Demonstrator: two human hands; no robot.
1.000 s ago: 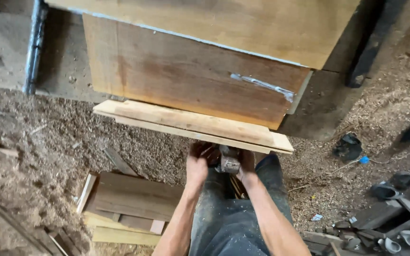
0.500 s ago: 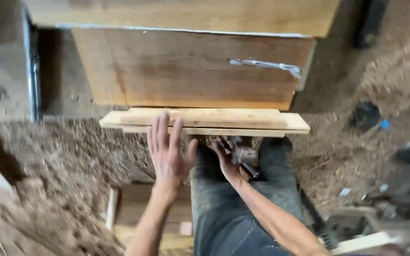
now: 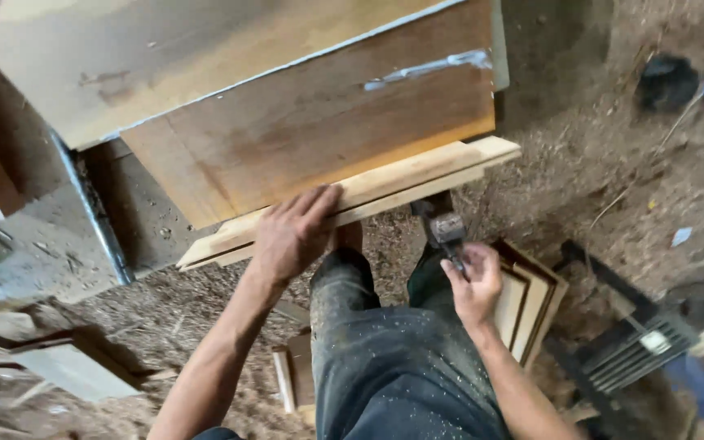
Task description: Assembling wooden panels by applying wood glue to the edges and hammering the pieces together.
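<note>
The left hand is spread flat, fingers open, on the plank. A hammer is gripped by the right hand; the left fingers could be struck if its swing is misjudged.

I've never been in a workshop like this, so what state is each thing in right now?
Left hand: flat on the strips, fingers spread.
Right hand: closed around the hammer.
Hammer: gripped, head up.
Wooden strips: stacked, tilted, against the panel.
Plywood panel: leaning, stained.
</note>
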